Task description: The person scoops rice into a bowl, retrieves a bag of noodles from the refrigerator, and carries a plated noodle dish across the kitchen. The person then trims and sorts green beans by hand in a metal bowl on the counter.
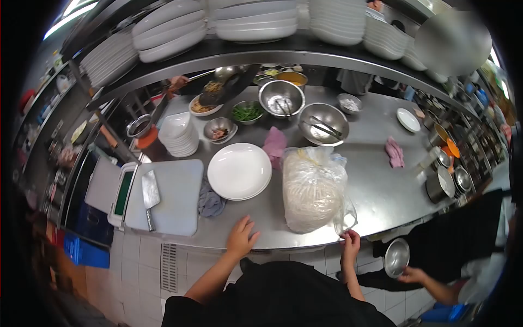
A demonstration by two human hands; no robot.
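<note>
A bulky clear plastic bag full of pale, stringy contents I cannot identify stands on the steel table. At its lower right corner, my right hand pinches a loose bit of the plastic. My left hand lies at the table's front edge with its fingers apart, holding nothing. Just beyond it are a stack of white plates and a crumpled grey cloth. Behind the bag a pink cloth lies bunched up.
A cleaver rests on a white cutting board at left. Steel bowls holding tongs stand at the back, below a dish-laden shelf. On the right, a co-worker's hand holds a metal bowl. Someone handles a wok behind.
</note>
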